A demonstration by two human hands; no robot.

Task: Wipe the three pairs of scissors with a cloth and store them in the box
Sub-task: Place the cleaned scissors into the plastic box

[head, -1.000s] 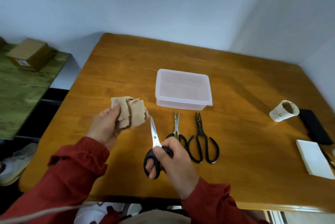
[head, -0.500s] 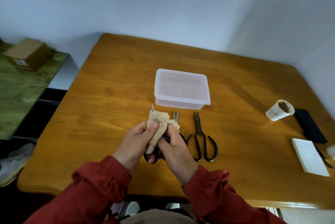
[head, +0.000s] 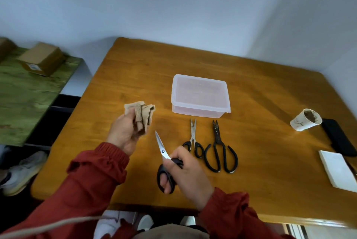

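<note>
My right hand [head: 188,175] grips black-handled scissors [head: 161,148] by the handles, their blades together and pointing up and left above the table. My left hand [head: 125,132] holds a crumpled beige cloth [head: 142,115], apart from the blades and to their upper left. Two more pairs lie flat on the wooden table [head: 260,103]: small silver-bladed scissors [head: 193,138] and, beside them on the right, large all-black scissors [head: 219,149]. Just behind them stands a translucent plastic box [head: 200,95] with its lid on.
At the right of the table are a tipped paper cup [head: 306,119], a black phone [head: 339,137] and a white pad [head: 337,169]. A green-topped bench with a cardboard box [head: 41,60] stands to the left. Shoes lie on the floor.
Half a second ago the cloth was wrapped round the blades with both hands together. Now my left hand has drawn the cloth off, up and to the left, leaving the blades bare.
</note>
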